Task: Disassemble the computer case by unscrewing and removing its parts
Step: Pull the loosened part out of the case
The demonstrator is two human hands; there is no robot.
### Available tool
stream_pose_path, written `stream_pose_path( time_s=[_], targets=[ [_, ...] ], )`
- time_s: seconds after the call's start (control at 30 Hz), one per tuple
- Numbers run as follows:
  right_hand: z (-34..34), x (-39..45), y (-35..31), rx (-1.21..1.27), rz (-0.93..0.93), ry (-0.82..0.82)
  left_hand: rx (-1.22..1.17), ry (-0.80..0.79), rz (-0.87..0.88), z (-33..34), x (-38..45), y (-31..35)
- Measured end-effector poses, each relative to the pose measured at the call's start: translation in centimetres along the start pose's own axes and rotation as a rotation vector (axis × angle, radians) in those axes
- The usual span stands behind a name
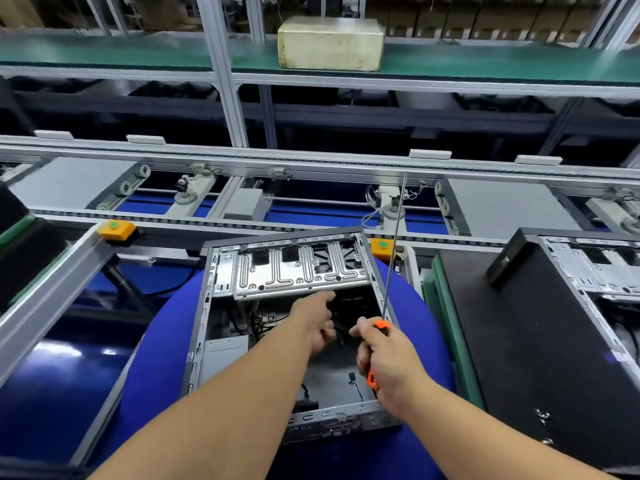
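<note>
An open grey computer case (199, 337) lies on a round blue pad (162, 368), side panel off. A silver drive cage (291, 271) spans its far end. My left hand (317, 323) reaches inside below the cage, fingers pinching a black cable (341, 332). My right hand (388, 365) grips a long screwdriver by its orange and black handle (371, 377). Its thin shaft (394, 244) points up and away over the case's right wall. A small black cable end (353, 377) lies on the case floor.
A second case (595, 271) lies on a black mat (512, 358) to the right. Two loose screws (543, 415) rest on that mat. A conveyor rail (311, 157) runs behind. Orange blocks (116, 230) sit on the frame. A beige box (330, 43) stands on the green shelf.
</note>
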State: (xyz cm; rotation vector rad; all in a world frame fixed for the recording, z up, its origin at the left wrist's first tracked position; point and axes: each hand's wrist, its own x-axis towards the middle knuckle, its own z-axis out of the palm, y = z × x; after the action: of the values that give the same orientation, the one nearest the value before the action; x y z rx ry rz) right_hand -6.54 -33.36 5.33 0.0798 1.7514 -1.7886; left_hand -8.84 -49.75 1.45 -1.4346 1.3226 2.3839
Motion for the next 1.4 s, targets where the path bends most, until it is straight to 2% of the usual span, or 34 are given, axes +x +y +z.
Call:
stream_pose_path(
  time_s=[0.27,0.6,1.0,1.23,1.4],
  targets=[
    [0.6,0.2,0.2,-0.065,-0.016,0.055,0.071,0.021,-0.012,-0.1,2.2,-0.1],
    [1.3,0.6,0.7,-0.180,-0.061,0.176,0.057,-0.056,-0.113,-1.7,-1.6,-2.4],
    [1.2,-2.7,0.7,-0.304,-0.335,0.217,-0.019,-0.123,-0.212,-7.8,-8.7,-2.0],
    [1.3,-3.1,0.9,-0.235,-0.316,0.271,0.073,-0.189,-0.035,-10.5,-10.9,-0.5],
    [3.1,-2.6,-1.5,-0.137,-0.267,0.113,0.067,-0.201,0.122,-11.4,-11.1,0.7]
  ],
)
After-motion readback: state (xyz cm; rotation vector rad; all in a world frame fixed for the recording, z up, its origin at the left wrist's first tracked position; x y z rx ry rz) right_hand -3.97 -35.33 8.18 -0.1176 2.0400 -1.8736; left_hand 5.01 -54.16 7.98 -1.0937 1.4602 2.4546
